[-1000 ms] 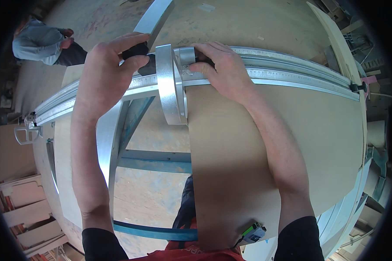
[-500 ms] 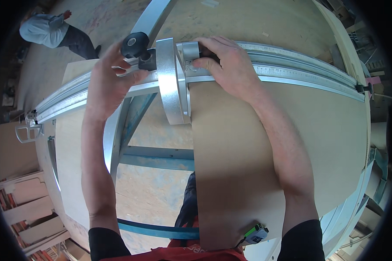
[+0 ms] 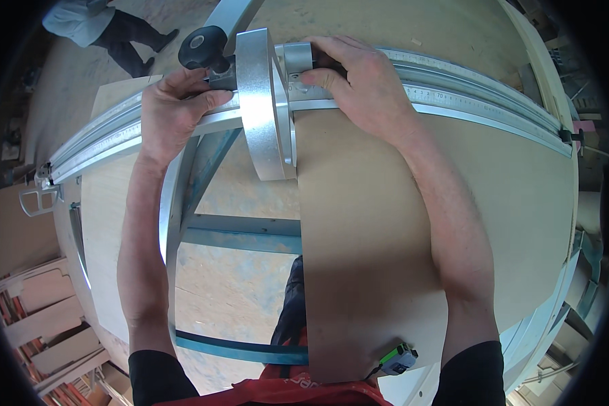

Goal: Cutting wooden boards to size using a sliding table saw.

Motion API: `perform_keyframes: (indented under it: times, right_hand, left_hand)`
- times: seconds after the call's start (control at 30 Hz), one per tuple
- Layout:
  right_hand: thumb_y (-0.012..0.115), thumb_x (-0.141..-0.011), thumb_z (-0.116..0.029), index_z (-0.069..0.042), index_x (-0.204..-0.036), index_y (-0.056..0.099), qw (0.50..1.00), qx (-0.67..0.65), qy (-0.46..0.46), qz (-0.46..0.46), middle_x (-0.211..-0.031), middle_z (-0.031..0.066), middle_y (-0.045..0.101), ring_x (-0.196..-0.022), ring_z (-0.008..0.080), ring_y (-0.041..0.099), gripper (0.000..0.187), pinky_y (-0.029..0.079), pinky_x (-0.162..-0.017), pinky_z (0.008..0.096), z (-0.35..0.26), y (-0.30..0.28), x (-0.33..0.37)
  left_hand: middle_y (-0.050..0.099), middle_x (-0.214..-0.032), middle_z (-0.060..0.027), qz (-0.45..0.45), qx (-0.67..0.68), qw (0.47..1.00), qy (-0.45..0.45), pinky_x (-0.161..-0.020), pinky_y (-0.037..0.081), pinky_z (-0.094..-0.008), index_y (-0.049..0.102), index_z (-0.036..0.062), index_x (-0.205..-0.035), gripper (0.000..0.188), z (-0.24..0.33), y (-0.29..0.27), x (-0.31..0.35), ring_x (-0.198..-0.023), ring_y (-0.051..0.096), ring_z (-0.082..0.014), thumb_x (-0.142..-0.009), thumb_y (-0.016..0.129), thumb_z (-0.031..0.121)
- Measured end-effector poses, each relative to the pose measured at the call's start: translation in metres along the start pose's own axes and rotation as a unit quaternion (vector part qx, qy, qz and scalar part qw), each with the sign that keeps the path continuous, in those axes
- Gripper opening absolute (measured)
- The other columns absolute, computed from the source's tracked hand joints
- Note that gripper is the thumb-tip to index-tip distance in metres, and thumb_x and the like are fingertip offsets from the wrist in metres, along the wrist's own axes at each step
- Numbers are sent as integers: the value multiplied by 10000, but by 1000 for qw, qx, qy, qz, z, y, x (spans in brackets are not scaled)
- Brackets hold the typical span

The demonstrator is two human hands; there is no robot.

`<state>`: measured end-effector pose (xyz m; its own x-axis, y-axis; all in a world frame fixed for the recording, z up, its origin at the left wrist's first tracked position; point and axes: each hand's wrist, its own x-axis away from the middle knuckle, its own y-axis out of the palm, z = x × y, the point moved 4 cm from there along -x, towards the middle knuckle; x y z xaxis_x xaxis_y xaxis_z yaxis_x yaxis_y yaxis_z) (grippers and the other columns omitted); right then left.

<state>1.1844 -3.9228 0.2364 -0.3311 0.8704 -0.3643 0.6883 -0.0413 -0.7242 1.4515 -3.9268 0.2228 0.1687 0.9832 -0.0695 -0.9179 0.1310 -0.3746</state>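
Observation:
A silver fence stop (image 3: pixel 256 108) with a long flat arm sits on the aluminium rail with a measuring scale (image 3: pixel 453 99). A black knob (image 3: pixel 203 47) stands on its left side. My left hand (image 3: pixel 172 111) pinches the stop's dark base below the knob, its thumb along the rail. Closed round the stop's right end, my right hand (image 3: pixel 362 88) presses its thumb near the front; some fingertips are hidden behind. A brown board (image 3: pixel 365 223) lies under my right forearm, its left edge close to the stop's arm.
A green and grey tape measure (image 3: pixel 397 358) lies on the board's near edge. Blue-grey frame bars (image 3: pixel 243 233) cross the gap left of the board. Another person (image 3: pixel 125 34) stands at the far left. Board offcuts (image 3: pixel 47 318) are stacked at the lower left.
My left hand has closed in from beside the knob onto the stop's base. My right hand keeps its hold. The view has shifted slightly, and the other person has changed stance.

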Motion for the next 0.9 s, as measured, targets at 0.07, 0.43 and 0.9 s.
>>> perform_keyframes:
  times: [0.07, 0.43, 0.9]
  right_hand:
    - [733, -879, -176, -27, -1235, 656, 1000, -1, -1, 3, -1075, 134, 688, -978, 307, 661, 393, 511, -901, 394, 0, 1, 1]
    - [736, -880, -161, -26, -1244, 654, 1000, -1, 14, -9, -1071, 137, 689, -974, 303, 667, 397, 515, -899, 390, -2, 1, -1]
    - [734, -887, -170, -24, -1265, 650, 1000, -1, 18, -23, -1101, 145, 692, -991, 312, 666, 414, 512, -924, 388, -3, -2, -1]
  left_hand:
    - [784, -946, -92, 2, -2, 1000, -2, -803, 584, -268, 742, 24, -1191, 394, 0, 0, 0, -821, 733, -125, -813, 850, 52]
    - [788, -960, -101, 4, -37, 999, 6, -817, 603, -289, 748, 43, -1197, 417, 0, -4, -1, -838, 748, -133, -798, 866, 72]
    - [786, -929, -87, -7, -31, 999, 18, -801, 588, -267, 746, 44, -1198, 389, -2, -5, -2, -820, 738, -124, -824, 848, 71]
